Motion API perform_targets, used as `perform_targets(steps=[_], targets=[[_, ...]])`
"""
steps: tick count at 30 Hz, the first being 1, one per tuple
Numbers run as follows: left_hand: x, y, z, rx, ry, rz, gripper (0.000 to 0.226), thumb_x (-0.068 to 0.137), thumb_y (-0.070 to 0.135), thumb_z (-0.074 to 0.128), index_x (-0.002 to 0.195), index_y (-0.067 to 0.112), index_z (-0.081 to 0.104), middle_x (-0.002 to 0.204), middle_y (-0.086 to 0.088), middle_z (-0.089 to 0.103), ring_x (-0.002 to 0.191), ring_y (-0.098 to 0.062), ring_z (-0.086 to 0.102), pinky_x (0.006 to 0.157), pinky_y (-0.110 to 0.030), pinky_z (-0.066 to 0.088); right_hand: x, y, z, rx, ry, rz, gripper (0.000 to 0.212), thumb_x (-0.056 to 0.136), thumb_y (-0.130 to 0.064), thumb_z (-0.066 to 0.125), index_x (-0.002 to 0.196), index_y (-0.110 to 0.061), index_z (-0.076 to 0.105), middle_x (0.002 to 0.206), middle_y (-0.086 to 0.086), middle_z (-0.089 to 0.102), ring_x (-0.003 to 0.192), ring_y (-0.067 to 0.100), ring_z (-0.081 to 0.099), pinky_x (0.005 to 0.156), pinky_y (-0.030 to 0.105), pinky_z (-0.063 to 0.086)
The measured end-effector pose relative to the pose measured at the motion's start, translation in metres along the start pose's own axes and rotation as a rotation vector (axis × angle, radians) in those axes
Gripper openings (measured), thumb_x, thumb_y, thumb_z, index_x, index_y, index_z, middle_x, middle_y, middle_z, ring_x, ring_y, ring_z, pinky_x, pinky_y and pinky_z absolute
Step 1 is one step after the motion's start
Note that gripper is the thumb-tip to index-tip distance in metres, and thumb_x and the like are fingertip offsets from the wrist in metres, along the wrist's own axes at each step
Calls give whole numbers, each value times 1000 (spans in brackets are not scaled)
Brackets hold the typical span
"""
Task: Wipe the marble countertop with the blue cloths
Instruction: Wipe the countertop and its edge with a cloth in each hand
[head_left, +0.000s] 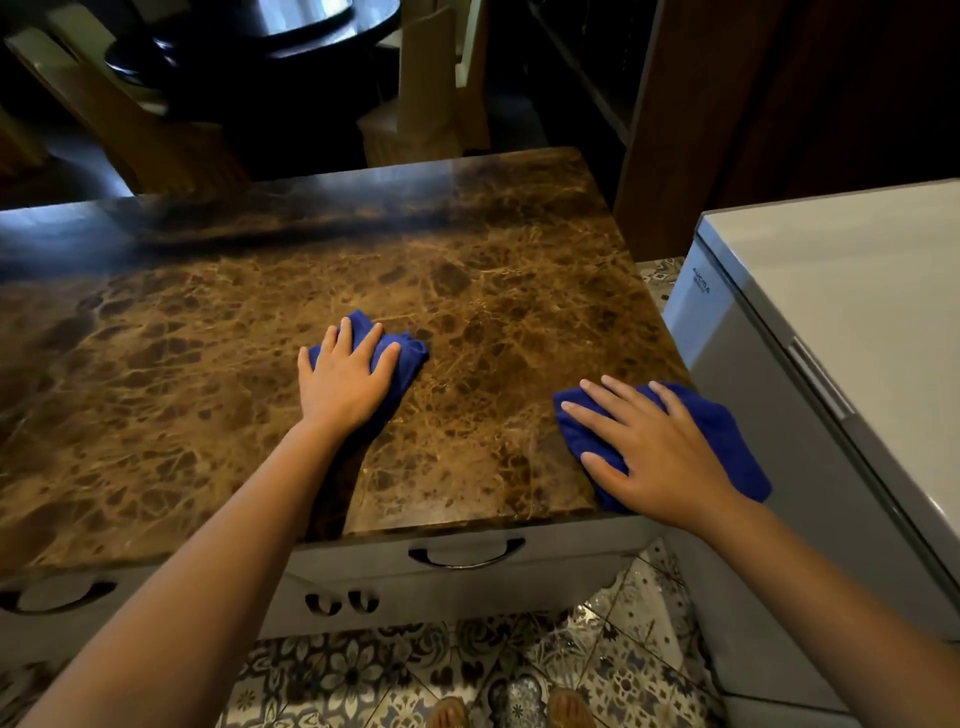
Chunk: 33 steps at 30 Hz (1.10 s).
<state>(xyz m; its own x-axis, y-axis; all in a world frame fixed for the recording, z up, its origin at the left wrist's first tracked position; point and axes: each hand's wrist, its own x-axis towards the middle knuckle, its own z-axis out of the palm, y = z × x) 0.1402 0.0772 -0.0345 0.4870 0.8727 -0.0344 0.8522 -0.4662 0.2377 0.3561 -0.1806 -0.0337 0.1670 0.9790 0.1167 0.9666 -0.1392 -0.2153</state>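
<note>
Mid-wipe: left hand (343, 382) flat on a blue cloth (402, 358) mid-counter (208, 364), right hand (652, 452) flat on another cloth (727, 436) at the near-right corner; finished area unclear.

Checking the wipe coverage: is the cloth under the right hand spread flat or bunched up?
Mostly spread. The right cloth lies flat under the open right hand at the countertop corner, one edge overhanging.

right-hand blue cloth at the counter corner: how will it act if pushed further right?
Probably floppy: the blue cloth lies bunched under the flat right hand. It likely slides easily, since the marble countertop looks glossy. Its right edge already overhangs the corner, so more pushing may let it droop or drop.
</note>
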Motion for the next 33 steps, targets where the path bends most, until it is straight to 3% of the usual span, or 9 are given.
perform_targets(steps=[5,8,11,14,21,33], targets=[[11,13,0,-2,77,108,64,91,58,25,144,24,22,157,-9,13,144,-22,7,115,-50,2,1,0,-1,7,-4,-1,53,86,-51,29,136,-33,37,147,-1,33,137,16,21,108,49,10],[2,19,4,1,201,-3,69,89,58,30,144,18,22,156,-12,14,144,-25,8,114,-52,8,-1,0,0,14,-3,-4,53,86,-50,31,136,-33,37,147,-2,33,137,16,20,109,49,9],[-2,20,10,2,88,-32,63,89,60,24,144,29,23,156,-13,11,144,-27,4,114,-52,8,0,0,0,11,-7,0,53,86,-51,30,136,-32,37,148,-2,32,137,16,19,109,47,7],[11,28,13,40,74,49,60,89,62,22,142,35,25,156,-15,11,144,-28,3,115,-50,3,1,1,1,5,-8,-8,53,87,-50,31,136,-31,37,148,0,32,137,17,20,109,48,8],[18,69,19,20,-24,360,61,85,65,23,140,37,29,156,-11,16,144,-27,8,115,-43,8,1,2,2,-4,4,-6,54,86,-50,31,136,-29,39,147,1,34,136,18,22,109,51,11],[-93,83,29,-26,-83,673,57,85,64,29,139,44,26,156,1,13,141,-11,-1,112,-34,1,4,1,6,-56,32,26,53,89,-42,22,137,-26,37,146,4,36,135,21,25,107,53,16]])
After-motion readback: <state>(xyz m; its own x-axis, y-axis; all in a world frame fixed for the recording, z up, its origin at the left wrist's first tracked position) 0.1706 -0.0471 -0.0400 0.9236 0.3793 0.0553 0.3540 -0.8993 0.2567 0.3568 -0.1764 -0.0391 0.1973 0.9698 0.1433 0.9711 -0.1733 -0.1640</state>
